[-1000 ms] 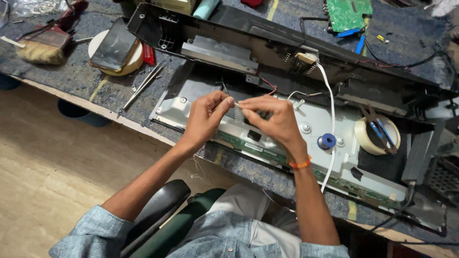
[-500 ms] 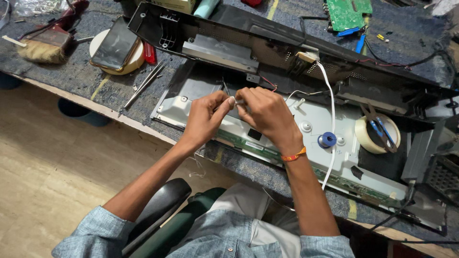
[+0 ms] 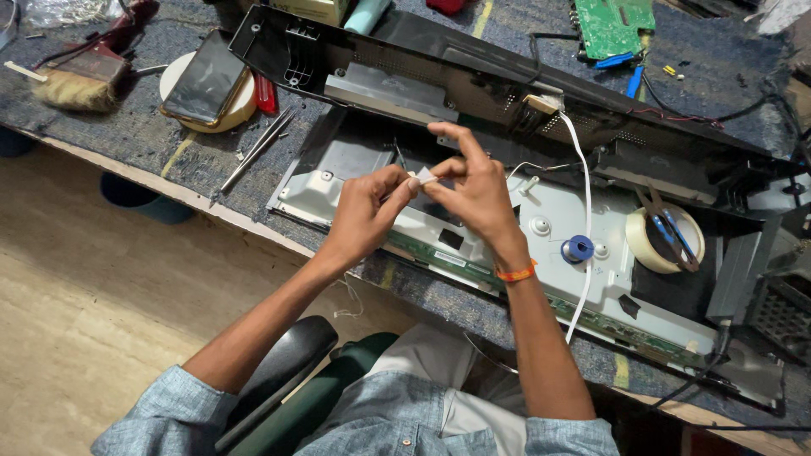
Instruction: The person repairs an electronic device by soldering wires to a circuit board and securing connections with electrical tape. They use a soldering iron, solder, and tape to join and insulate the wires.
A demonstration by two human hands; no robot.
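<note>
My left hand [image 3: 365, 211] and my right hand [image 3: 473, 190] meet above a flat metal back panel [image 3: 541, 245] of a dismantled screen. Both pinch a small pale piece of tape [image 3: 425, 179] between thumb and fingertips. An orange band circles my right wrist. A long black plastic frame [image 3: 473, 80] leans behind the hands. A white flat cable [image 3: 586, 219] runs down across the panel to the right of my right forearm.
A roll of masking tape [image 3: 664, 241] with cutters in it and a small blue spool [image 3: 579, 248] sit on the panel at right. At left lie a phone [image 3: 203, 80] on a tape roll, tweezers [image 3: 258, 148] and a brush [image 3: 72, 84]. A green circuit board [image 3: 614, 25] lies at the back.
Both hands have lifted slightly off the panel and drawn closer together, now pinching the small piece of tape between them.
</note>
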